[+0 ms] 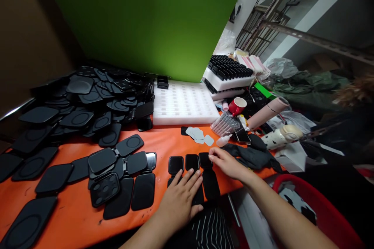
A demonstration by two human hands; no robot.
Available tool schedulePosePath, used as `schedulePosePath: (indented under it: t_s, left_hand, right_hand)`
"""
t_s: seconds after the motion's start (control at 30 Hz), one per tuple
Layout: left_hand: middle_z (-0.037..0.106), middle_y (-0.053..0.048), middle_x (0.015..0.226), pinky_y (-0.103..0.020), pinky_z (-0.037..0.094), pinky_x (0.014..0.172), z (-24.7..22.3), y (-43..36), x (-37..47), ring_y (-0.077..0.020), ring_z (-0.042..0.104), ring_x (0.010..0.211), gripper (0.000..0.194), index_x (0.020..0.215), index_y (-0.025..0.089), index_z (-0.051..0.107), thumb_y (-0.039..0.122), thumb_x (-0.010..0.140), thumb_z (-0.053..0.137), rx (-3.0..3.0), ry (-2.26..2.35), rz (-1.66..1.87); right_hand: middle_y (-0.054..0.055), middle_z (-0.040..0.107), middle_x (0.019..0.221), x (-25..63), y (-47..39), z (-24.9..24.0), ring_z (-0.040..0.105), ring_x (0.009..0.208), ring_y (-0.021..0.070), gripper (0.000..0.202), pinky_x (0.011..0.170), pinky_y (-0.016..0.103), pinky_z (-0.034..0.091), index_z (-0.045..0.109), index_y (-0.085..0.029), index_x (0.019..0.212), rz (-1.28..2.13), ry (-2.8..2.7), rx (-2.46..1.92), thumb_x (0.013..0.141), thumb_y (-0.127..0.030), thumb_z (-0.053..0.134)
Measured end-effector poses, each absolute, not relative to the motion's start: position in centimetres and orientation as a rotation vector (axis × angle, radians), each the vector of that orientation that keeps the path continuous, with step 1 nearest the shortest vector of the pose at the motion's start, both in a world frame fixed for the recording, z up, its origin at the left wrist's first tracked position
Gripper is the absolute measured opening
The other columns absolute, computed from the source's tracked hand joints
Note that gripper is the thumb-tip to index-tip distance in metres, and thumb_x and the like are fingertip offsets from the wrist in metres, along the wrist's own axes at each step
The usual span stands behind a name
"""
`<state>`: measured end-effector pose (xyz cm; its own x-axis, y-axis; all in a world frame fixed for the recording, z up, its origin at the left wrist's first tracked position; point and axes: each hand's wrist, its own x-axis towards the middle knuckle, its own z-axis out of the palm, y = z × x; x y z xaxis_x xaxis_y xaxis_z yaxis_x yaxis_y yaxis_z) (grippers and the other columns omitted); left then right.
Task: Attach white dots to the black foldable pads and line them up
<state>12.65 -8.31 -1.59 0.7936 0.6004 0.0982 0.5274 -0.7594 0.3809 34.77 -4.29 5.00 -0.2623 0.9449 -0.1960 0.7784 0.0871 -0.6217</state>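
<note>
Three unfolded black hinged pads lie side by side at the table's front edge. My left hand (182,196) rests flat with fingers spread across the lower halves of the left and middle pads, partly hiding them. At the upper square of the right-hand pad (210,184), my right hand (224,162) has its thumb and fingertips pinched together; whatever is between them is too small to make out. Just beyond the pads lie several pale square sheets (198,134) with rounded corners. A small clear dropper bottle (223,140) lies on its side beyond my right hand.
A big heap of black pads (96,101) covers the left side of the orange table (78,220). Against the green panel (146,19) sits a white slotted foam tray (184,118). A red mug (237,106), a pink tumbler (269,113) and dark cloth (253,157) crowd the right.
</note>
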Motion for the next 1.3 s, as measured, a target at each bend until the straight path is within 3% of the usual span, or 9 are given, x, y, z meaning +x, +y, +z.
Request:
schedulePosePath:
  t_s: [0.13,0.27,0.43,0.73,1.0,1.3]
  left_hand:
    - [0.020,0.000,0.145,-0.047,0.015,0.106,-1.8,-8.3,12.7,-0.0236,0.019,0.132,0.068,0.139,0.026,0.011,0.055,0.083,0.036,2.699,0.836,0.301]
    - [0.024,-0.002,0.144,-0.047,0.014,0.106,-1.8,-8.1,12.7,-0.0255,0.023,0.131,0.066,0.139,0.026,0.013,0.053,0.083,0.038,2.725,0.821,0.358]
    - [0.027,-0.002,0.143,-0.047,0.014,0.105,-2.0,-8.0,12.7,-0.0258,0.025,0.130,0.064,0.139,0.028,0.016,0.053,0.084,0.036,2.755,0.801,0.382]
    - [0.028,-0.001,0.142,-0.045,0.015,0.104,-2.2,-7.9,12.7,-0.0259,0.028,0.129,0.062,0.138,0.030,0.018,0.055,0.083,0.035,2.820,0.810,0.404]
    - [0.030,-0.001,0.141,-0.044,0.017,0.104,-1.3,-8.0,12.8,-0.0250,0.030,0.128,0.062,0.138,0.031,0.019,0.055,0.084,0.035,2.833,0.815,0.355]
    - [0.029,0.000,0.142,-0.045,0.019,0.103,-1.3,-7.9,12.9,-0.0260,0.029,0.128,0.061,0.138,0.031,0.019,0.054,0.084,0.036,2.831,0.817,0.333]
  right_hand:
    - [-0.003,0.048,0.069,38.2,-9.5,4.2,0.046,0.064,0.0115,0.020,0.061,0.023,0.038,0.049,-0.018,0.080,1.308,-1.383,-1.753,0.080,-0.038,0.050]
    - [-0.002,0.050,0.066,40.1,-16.0,1.4,0.049,0.062,0.0125,0.025,0.058,0.024,0.040,0.050,-0.018,0.071,1.206,-0.794,-1.909,0.068,-0.040,0.061]
    - [0.000,0.055,0.072,40.9,-19.5,-2.3,0.054,0.062,0.0129,0.023,0.058,0.026,0.045,0.047,-0.020,0.072,1.060,-0.449,-1.925,0.068,-0.039,0.058]
    - [0.001,0.061,0.070,41.4,-17.7,-6.2,0.062,0.069,0.0161,0.012,0.065,0.034,0.051,0.043,-0.021,0.072,0.974,-0.254,-1.608,0.073,-0.028,0.053]
    - [0.000,0.060,0.074,41.5,-18.2,-6.1,0.062,0.071,0.0156,0.019,0.067,0.033,0.052,0.040,-0.023,0.071,0.973,-0.268,-1.541,0.069,-0.034,0.056]
    - [-0.003,0.052,0.060,41.6,-17.7,-5.0,0.057,0.057,0.0123,0.026,0.061,0.028,0.051,0.044,-0.020,0.068,0.882,-0.301,-1.687,0.064,-0.039,0.061]
